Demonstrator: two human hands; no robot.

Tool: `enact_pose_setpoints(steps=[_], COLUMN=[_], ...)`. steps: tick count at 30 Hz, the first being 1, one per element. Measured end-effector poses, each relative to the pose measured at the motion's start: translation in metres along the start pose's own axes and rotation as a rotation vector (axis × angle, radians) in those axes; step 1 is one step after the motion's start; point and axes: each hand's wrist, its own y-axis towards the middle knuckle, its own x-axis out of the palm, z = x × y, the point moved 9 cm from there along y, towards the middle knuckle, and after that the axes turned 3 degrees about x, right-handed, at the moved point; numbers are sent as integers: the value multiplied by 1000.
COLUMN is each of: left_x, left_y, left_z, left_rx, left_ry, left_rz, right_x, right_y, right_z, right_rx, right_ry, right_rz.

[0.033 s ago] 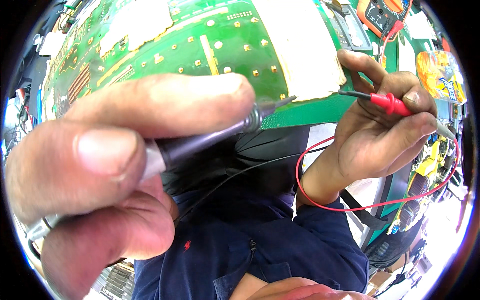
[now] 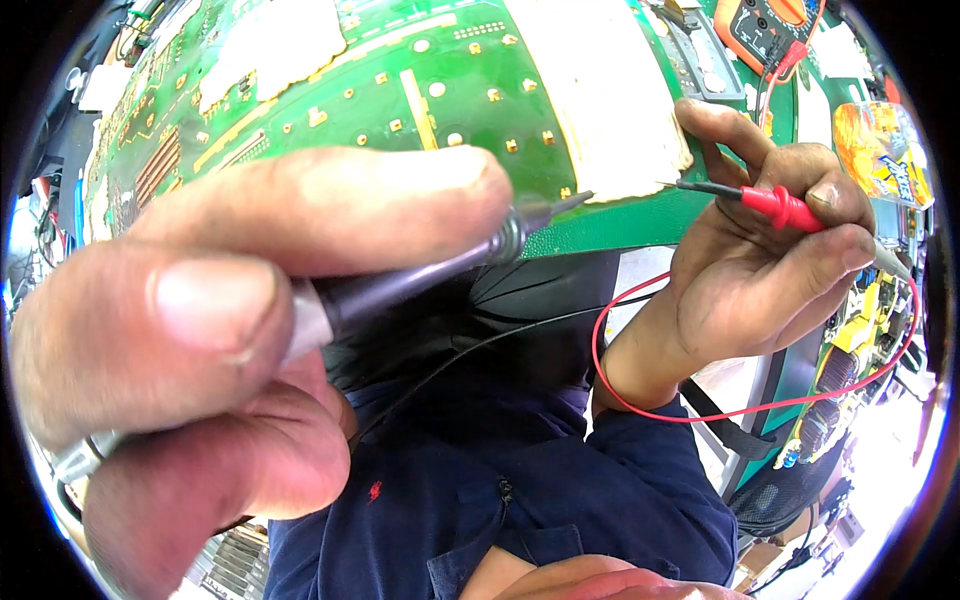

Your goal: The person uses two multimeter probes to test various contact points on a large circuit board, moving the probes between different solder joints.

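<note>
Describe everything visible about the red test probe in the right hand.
The red test probe looks like moulded plastic, with a flared guard and a thin dark tip pointing left toward the edge of the green circuit board. It lies nearly level, pinched between thumb and fingers of the right hand. A thin red lead loops below the wrist.

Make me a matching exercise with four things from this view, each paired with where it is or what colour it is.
Things:
1. black test probe
2. red test probe
3. orange multimeter
4. large green circuit board

Descriptions:
A. held in the right hand
B. top right, on the bench
C. pinched in the left hand
D. spread across the top, under both probe tips

Pairs: 1-C, 2-A, 3-B, 4-D
</note>
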Motion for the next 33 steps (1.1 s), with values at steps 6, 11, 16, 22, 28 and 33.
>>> enact_pose_setpoints(steps=[6,11,16,22,28,33], left_x=[-3,-3,3,4,7,7], left_y=[-1,-1,-1,0,1,2], left_z=[4,3,2,1,2,0], left_rx=[54,61,47,70,87,68], left_ry=[82,96,90,106,136,172], left_rz=[2,9,-26,-82,-109,-88], right_x=[-1,0,1,-2,-8,-6], right_y=[0,1,0,0,-2,-1], right_z=[1,6,11,15,20,19], right_rx=[14,72,129,170,168,148], right_ry=[3,57,54,54,12,15], right_rz=[-19,-16,15,-14,47,22])
